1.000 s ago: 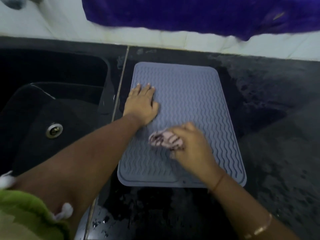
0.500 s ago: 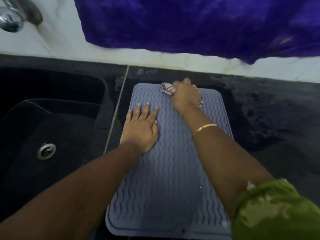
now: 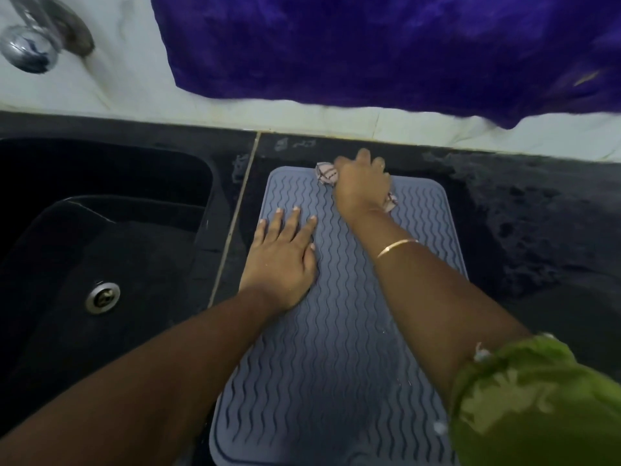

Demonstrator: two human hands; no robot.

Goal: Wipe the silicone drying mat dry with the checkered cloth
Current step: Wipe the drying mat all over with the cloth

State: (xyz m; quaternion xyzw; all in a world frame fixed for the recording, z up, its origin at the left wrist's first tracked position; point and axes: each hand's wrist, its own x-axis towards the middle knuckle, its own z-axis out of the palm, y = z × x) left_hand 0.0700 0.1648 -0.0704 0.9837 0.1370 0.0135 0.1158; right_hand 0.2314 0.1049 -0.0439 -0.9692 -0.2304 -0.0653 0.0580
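Note:
A grey silicone drying mat with wavy ridges lies lengthwise on the black counter. My right hand presses a bunched pink checkered cloth onto the mat's far edge; bits of cloth stick out at both sides of the hand. My left hand lies flat, fingers spread, on the mat's left side and holds nothing.
A black sink with a metal drain sits left of the mat. A chrome tap is at the top left. A purple cloth hangs on the white wall behind. The wet black counter extends to the right.
My right hand has swept the cloth from the mat's near middle up to its far edge. The left hand has stayed pressed on the mat. The view has tilted closer.

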